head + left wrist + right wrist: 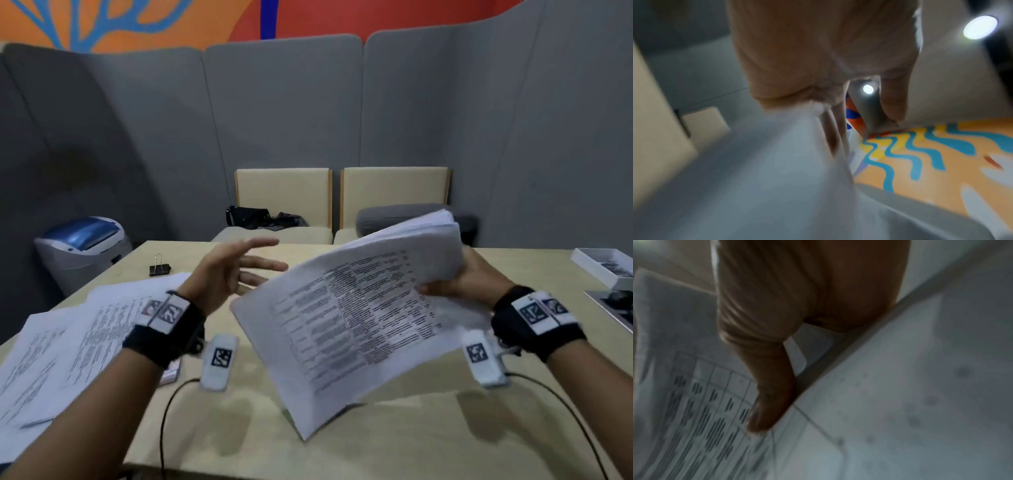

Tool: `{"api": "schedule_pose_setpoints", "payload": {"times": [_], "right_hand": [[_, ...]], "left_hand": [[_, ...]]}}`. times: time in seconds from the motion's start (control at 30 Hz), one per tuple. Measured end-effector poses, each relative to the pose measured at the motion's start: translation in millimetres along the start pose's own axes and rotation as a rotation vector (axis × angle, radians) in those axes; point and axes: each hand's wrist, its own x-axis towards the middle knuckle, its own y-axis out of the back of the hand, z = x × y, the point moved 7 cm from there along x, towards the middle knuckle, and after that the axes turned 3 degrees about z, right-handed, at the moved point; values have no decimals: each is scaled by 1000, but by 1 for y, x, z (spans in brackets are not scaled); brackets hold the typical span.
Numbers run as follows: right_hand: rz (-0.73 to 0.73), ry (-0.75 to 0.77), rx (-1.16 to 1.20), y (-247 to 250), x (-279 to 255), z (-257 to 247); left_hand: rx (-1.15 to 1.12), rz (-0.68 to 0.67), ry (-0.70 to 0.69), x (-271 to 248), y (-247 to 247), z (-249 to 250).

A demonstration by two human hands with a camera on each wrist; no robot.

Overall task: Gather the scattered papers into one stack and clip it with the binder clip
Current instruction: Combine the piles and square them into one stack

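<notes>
My right hand (455,281) grips a thick stack of printed papers (356,308) by its right edge and holds it tilted above the table; in the right wrist view the thumb (764,410) presses on the top sheet (705,418). My left hand (239,267) hovers just left of the stack with fingers straight and spread, holding nothing. In the left wrist view the fingers (892,100) point out beside a blurred white sheet (766,178). More loose papers (68,339) lie spread on the table's left side. A black binder clip (159,269) sits on the table beyond them.
The light wooden table (376,438) has a white tray (606,267) and a flat photo sheet (613,305) at its right edge. Cables (171,411) trail from my wrists. A grey-blue bin (82,250) stands left of the table, two beige seats (284,205) behind it.
</notes>
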Motion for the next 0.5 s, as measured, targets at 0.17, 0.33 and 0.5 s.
{"api": "schedule_pose_setpoints", "payload": {"times": [0.17, 0.33, 0.5], "right_hand": [[-249, 32, -379, -35, 32, -43], [-187, 32, -407, -54, 48, -61], [107, -206, 140, -40, 34, -5]], "left_hand": [[729, -328, 163, 8, -57, -2], [797, -140, 17, 22, -54, -20], [252, 122, -11, 16, -7, -30]]}}
